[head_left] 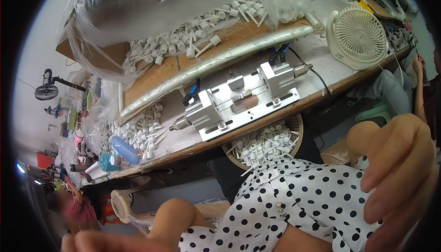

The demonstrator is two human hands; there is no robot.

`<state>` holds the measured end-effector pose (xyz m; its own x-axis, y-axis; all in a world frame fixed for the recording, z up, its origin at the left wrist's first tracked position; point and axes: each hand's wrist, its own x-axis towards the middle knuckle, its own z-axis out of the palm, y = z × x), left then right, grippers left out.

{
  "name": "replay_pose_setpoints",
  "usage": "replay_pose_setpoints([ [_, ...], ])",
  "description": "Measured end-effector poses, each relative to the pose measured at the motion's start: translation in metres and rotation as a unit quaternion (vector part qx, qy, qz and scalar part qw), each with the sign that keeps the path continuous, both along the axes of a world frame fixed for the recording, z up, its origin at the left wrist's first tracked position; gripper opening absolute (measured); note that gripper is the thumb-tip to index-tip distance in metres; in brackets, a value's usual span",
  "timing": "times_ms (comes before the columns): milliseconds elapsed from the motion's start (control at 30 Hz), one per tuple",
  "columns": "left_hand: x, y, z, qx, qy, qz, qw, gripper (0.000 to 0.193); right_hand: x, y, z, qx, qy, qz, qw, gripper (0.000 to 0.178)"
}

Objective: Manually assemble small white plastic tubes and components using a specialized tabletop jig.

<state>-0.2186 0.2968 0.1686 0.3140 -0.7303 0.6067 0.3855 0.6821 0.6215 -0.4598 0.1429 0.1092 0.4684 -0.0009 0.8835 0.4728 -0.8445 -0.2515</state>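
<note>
My right hand (pixel 399 174) hangs close to the camera at the right, its fingers loosely bent and apart, with nothing visible in them. At the lower left edge only a strip of my left hand (pixel 110 242) shows; its fingertips are cut off. Neither hand touches the silver clamping fixture (pixel 252 119) on the bench ahead. Two cylinder blocks face each other on its plate, with a pinkish clear block (pixel 245 105) between them. Below the bench edge, a beige basket (pixel 300 125) at my lap holds many white caps with thin stems (pixel 264 147).
A cardboard tray (pixel 151 79) with more white caps and plastic film lies behind the fixture. A cream fan (pixel 358 38) stands at the right. Loose white caps (pixel 138 130), a blue oval object (pixel 125 150) and a teal container (pixel 109 162) lie left. People sit at both sides.
</note>
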Motion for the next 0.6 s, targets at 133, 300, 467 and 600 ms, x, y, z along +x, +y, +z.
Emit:
replay_pose_setpoints([
  [133,-0.009,0.003,-0.008,0.152,0.134,-0.187,0.961,0.038,0.000,-0.004,-0.001,0.006,0.016,0.014,1.000,0.021],
  [300,0.014,-0.036,-0.045,0.015,-0.135,-0.301,0.944,0.038,0.003,-0.010,0.004,0.014,0.040,0.036,0.998,0.019],
  [467,0.011,-0.046,-0.047,-0.042,-0.177,-0.190,0.965,0.034,0.007,-0.022,0.014,0.037,0.096,0.080,0.991,0.018],
  [600,0.024,-0.100,-0.082,-0.114,-0.217,0.020,0.969,0.019,0.045,-0.077,-0.028,0.162,0.104,-0.089,0.977,0.023],
])
